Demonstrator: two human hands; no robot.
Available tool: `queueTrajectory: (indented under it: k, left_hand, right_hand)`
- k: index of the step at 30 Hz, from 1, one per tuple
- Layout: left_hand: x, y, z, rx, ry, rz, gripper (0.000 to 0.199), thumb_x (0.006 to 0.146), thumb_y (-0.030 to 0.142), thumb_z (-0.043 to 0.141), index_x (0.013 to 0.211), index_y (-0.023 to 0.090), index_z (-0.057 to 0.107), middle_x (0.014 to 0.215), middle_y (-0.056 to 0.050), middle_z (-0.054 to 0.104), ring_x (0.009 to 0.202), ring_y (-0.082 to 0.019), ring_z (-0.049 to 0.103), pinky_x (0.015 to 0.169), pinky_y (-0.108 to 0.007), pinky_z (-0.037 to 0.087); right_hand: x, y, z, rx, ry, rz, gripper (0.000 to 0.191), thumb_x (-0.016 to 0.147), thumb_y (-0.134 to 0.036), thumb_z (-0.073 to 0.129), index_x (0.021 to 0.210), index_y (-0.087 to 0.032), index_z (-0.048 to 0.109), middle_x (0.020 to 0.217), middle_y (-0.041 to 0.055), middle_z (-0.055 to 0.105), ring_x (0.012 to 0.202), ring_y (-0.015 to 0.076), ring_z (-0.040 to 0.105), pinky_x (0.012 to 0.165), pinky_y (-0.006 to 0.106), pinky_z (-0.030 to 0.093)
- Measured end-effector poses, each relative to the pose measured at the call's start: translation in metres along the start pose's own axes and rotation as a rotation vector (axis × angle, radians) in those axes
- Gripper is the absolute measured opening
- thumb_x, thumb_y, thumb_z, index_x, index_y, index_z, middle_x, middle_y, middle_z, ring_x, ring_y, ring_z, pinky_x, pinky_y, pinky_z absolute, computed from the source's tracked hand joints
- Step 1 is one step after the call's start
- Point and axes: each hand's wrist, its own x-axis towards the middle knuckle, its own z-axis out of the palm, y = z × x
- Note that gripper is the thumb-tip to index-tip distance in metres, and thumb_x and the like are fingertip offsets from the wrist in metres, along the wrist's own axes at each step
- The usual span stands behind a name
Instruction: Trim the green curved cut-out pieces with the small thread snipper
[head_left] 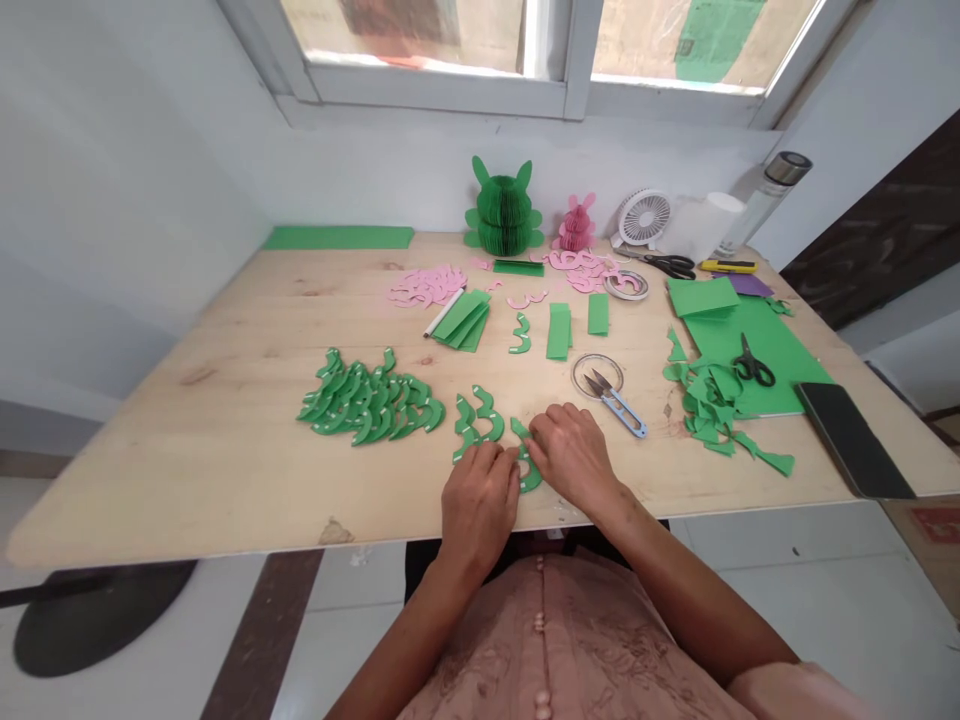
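A scalloped green paper cutout (532, 478) with small white strips lies at the table's front edge between my hands. My left hand (480, 492) is closed, its fingertips at the left side of this cutout. From the right, my right hand (574, 452) pinches the cutout's upper part, its fingers curled together. Just beyond my left hand are a few more wavy green cutouts (489, 415). Farther left sits a heap of overlapping green cutouts (367, 400), also marked with white strips. Blue-handled thread snips (624, 412) rest on a tape roll (598, 360) beyond my right hand.
Green scraps (712, 395), black scissors (752, 368) and a phone (855, 440) occupy the right side. Pink cutouts (429, 286) and folded green paper (463, 320) lie mid-table. Along the wall stand a green honeycomb figure (504, 215), a pink one (577, 225), a fan (643, 217) and a bottle (765, 205).
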Motion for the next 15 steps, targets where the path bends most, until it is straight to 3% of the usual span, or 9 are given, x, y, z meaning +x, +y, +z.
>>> queueTrajectory:
  k: [15]
  left_hand:
    - [-0.0023,0.0006,0.0016,-0.001,-0.004,-0.016,0.014,0.083,0.017,0.050,0.088,0.017,0.063,0.080,-0.008,0.061,0.076,-0.022,0.053,0.069,-0.033,0.043]
  right_hand:
    - [0.0004,-0.0018,0.0113,0.102,0.050,0.061,0.006,0.083,-0.020,0.053,0.078,-0.019,0.056,0.081,0.0036,0.064,0.083,0.0192,0.053,0.071,0.031,0.026]
